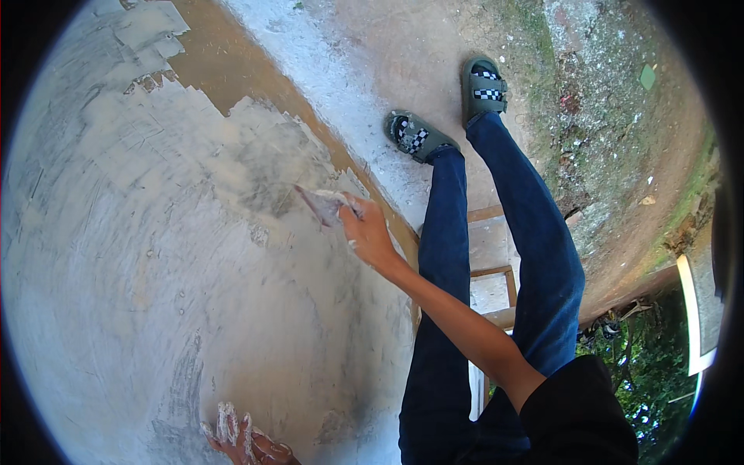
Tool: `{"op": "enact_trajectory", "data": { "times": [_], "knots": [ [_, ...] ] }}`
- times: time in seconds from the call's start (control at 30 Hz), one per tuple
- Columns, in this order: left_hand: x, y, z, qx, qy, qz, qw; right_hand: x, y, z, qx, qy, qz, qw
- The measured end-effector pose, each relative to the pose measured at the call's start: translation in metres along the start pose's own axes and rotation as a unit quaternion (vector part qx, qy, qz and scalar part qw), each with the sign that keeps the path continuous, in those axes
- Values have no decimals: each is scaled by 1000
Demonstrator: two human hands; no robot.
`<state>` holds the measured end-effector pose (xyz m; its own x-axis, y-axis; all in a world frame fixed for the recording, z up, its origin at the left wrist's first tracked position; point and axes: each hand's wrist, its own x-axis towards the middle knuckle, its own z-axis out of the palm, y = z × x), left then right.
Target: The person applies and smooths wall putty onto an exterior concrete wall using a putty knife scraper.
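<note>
My right hand (366, 231) is closed round a putty scraper (319, 205) with a flat, flared blade. The blade's edge rests against or very close to the wall (232, 310); I cannot tell if it touches. Pale, streaky putty covers most of this wall, and white smears mark my right fingers. Near the lower edge, my left hand (252, 446) is partly cut off, its fingers coated in thick white putty. They are apart, and no tool shows in them; the palm is hidden.
A bare brown strip (294, 101) runs along the wall's edge beside white-splashed concrete (333, 70). My sandalled feet (484, 93) stand on the concrete. Wooden framing (496, 318) shows between my legs. Mossy, littered ground (597, 132) lies to the right, with green plants (659, 364) lower down.
</note>
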<state>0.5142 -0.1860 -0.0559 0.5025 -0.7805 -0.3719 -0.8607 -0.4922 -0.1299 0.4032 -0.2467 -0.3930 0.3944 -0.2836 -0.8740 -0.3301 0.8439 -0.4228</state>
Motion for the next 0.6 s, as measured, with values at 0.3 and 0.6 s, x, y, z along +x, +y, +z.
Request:
{"op": "enact_trajectory", "data": {
  "times": [0.3, 0.6],
  "knots": [
    [8, 13, 15, -27, 22, -8, 999, 81, 130, 0, -175, 73, -40, 981],
    [8, 10, 14, -54, 32, -22, 998, -40, -4, 5, -41, -11, 29, 999]
  ]
}}
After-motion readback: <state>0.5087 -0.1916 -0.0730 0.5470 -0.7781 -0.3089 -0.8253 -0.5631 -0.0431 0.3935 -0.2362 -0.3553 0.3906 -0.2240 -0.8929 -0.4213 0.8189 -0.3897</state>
